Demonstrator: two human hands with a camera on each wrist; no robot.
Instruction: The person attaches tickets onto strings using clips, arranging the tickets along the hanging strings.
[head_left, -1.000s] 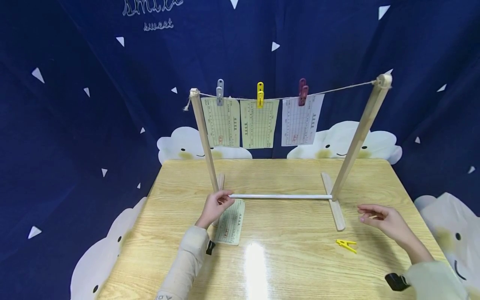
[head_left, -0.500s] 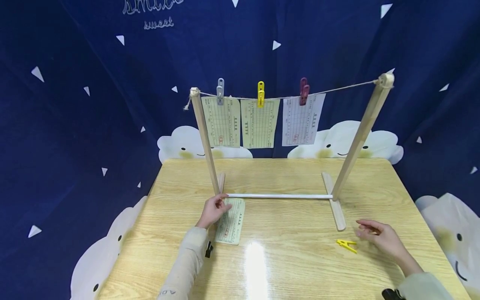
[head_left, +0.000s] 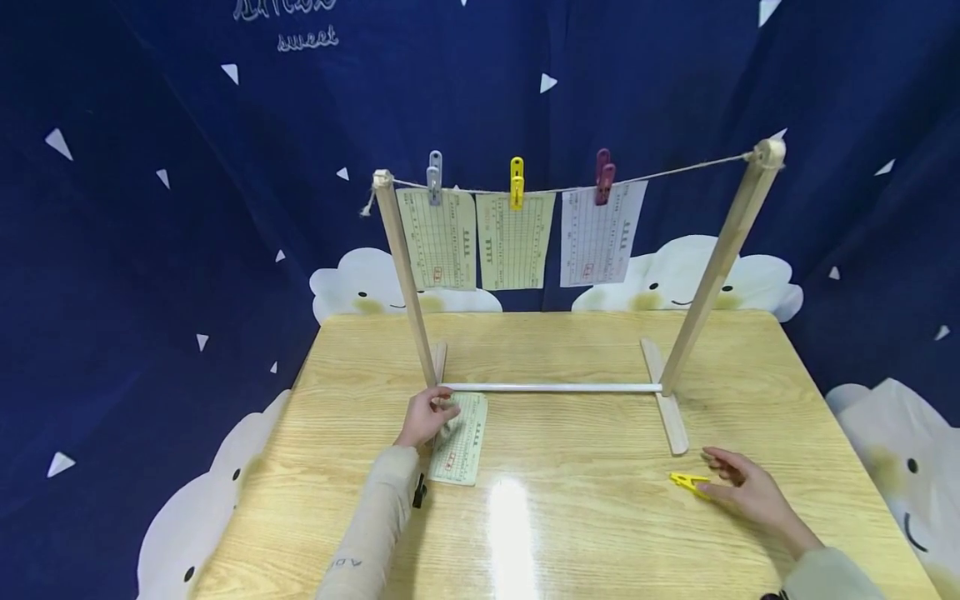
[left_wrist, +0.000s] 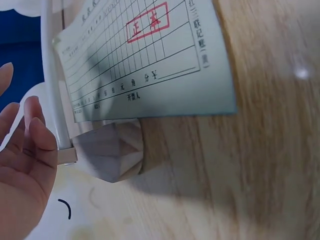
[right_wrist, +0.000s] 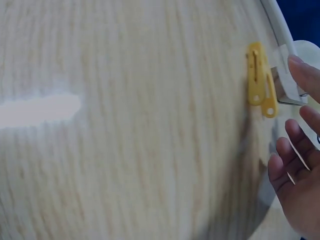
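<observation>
A pale green printed slip (head_left: 468,442) with a red stamp lies at the left foot of a wooden stand; the left wrist view shows the slip (left_wrist: 150,90) up close. My left hand (head_left: 426,417) hovers by its upper left part, fingers loosely bent with nothing between them. On the right of the table lies a yellow clothespin (head_left: 682,480). My right hand (head_left: 750,493) is right beside it, thumb and fingers apart, the thumb overlapping the clothespin's near end in the head view. In the right wrist view, the clothespin (right_wrist: 256,75) sits just past the spread fingers.
Between two wooden posts (head_left: 708,283) runs a string, from which several-coloured clothespins hang two greenish slips (head_left: 513,246) and a white slip (head_left: 603,237). A white rod (head_left: 551,387) joins the stand's feet. Behind the table is a dark blue curtain (head_left: 187,250).
My right hand has moved down and slightly left to the yellow clothespin. My left hand has drawn back a little left from the rod's end. The slip stays put.
</observation>
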